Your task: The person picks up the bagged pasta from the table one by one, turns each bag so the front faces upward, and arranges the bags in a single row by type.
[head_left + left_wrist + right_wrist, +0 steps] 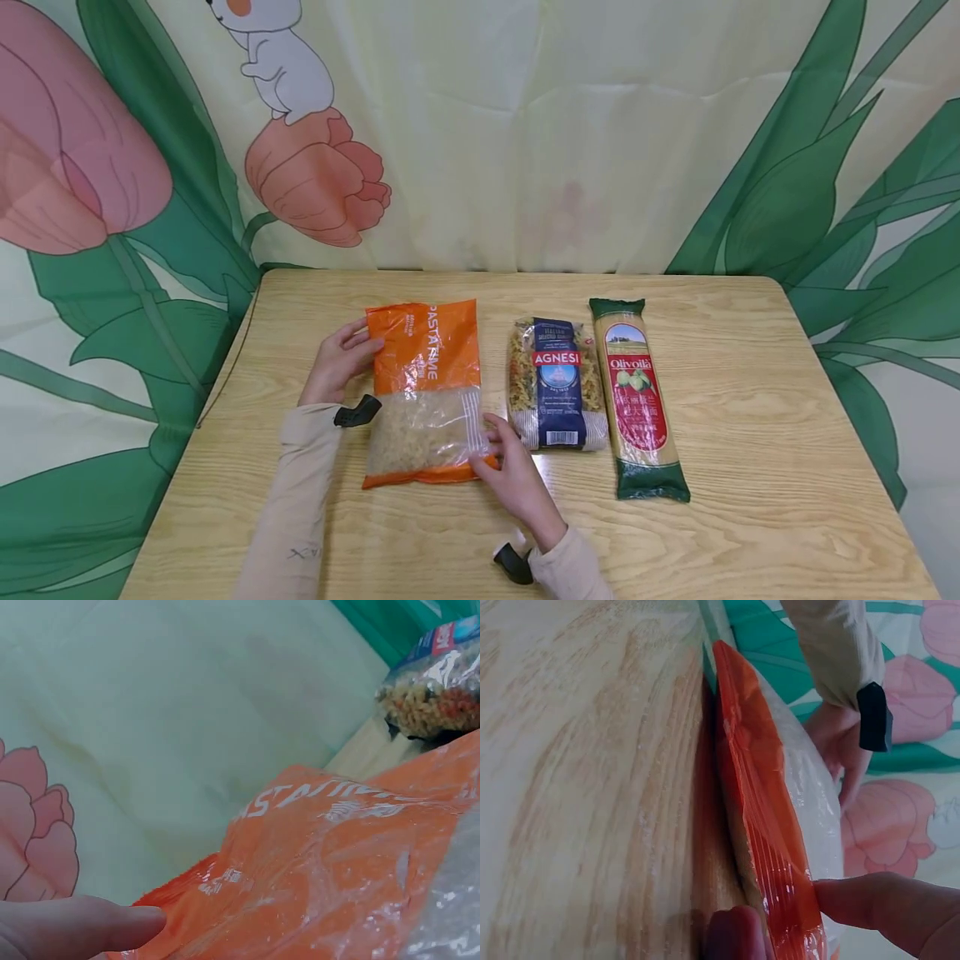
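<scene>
An orange and clear bag of pasta (425,429) lies on the left half of the table, its orange printed part towards the back. At its upper left edge my left hand (339,362) holds the bag, one digit lying over the orange film (300,862) in the left wrist view. My right hand (517,483) pinches the lower right corner, with a digit above and another below the orange seam (772,862) in the right wrist view. Some of the left hand's fingers are hidden by the bag.
Right of the bag lies an Agnesi pasta bag (557,383) with a blue label. Beside that one is a long Olivoilà pasta pack (637,400) with green ends. All rest on the wooden table (750,467), backed by a flower-printed curtain (480,150).
</scene>
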`<state>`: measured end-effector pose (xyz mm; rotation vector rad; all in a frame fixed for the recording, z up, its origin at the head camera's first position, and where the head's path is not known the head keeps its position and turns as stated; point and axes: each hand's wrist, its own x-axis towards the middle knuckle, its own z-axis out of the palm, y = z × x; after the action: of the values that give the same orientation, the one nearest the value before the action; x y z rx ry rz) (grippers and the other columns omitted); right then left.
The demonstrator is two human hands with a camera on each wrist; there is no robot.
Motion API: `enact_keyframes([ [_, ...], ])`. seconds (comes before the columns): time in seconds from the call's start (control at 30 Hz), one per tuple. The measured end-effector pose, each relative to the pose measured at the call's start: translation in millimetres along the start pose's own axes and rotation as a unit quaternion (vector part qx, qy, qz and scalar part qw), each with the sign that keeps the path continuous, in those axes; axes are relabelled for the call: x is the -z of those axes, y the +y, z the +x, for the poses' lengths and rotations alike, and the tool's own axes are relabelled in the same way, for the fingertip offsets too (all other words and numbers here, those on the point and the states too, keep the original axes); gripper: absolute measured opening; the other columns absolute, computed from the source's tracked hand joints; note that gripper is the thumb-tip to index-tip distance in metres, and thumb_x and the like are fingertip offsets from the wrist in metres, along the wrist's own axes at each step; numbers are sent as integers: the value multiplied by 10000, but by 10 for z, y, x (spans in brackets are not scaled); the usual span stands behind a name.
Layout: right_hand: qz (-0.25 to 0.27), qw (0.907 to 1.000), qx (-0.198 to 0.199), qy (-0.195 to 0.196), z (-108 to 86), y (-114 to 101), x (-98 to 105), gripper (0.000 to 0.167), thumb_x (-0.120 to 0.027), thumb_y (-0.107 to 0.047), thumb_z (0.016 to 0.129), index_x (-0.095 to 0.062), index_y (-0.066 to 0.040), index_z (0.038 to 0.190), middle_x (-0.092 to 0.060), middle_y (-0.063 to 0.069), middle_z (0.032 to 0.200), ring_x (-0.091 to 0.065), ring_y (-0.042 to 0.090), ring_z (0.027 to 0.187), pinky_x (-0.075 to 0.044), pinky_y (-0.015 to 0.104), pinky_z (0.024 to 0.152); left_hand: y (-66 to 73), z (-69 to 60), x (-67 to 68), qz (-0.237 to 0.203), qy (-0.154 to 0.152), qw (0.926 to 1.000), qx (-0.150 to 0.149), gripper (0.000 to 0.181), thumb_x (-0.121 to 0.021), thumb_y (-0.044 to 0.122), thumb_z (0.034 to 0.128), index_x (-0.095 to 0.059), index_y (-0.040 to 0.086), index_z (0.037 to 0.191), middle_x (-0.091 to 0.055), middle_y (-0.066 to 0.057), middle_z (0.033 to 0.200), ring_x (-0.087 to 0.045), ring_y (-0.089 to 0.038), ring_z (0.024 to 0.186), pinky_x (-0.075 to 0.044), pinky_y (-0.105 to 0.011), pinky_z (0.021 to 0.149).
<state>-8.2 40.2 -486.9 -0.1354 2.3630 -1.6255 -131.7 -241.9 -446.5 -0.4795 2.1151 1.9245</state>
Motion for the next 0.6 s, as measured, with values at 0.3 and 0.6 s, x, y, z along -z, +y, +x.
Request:
enact_keyframes([
  [0.3,-269,9989,325,-213,-1,-13,74,621,-717,-102,903,-414,48,1424,-601,191,1210,-642,313,1031,-535,409,900,30,-46,-5,-17,-41,9996,-289,630,-549,114,1015,-256,59,1570,-349,-213,1563,-400,-330,1395,-369,-451,1153],
  [0.6,-671,9965,435,-230,0,-153,221,600,-724,-123,907,-446,30,1416,-559,223,1261,-598,374,1141,-495,513,998,169,-151,-24,143,-37,9972,-731,554,-531,121,1027,-335,50,1540,-403,-210,1533,-445,-320,1372,-402,-410,1134],
])
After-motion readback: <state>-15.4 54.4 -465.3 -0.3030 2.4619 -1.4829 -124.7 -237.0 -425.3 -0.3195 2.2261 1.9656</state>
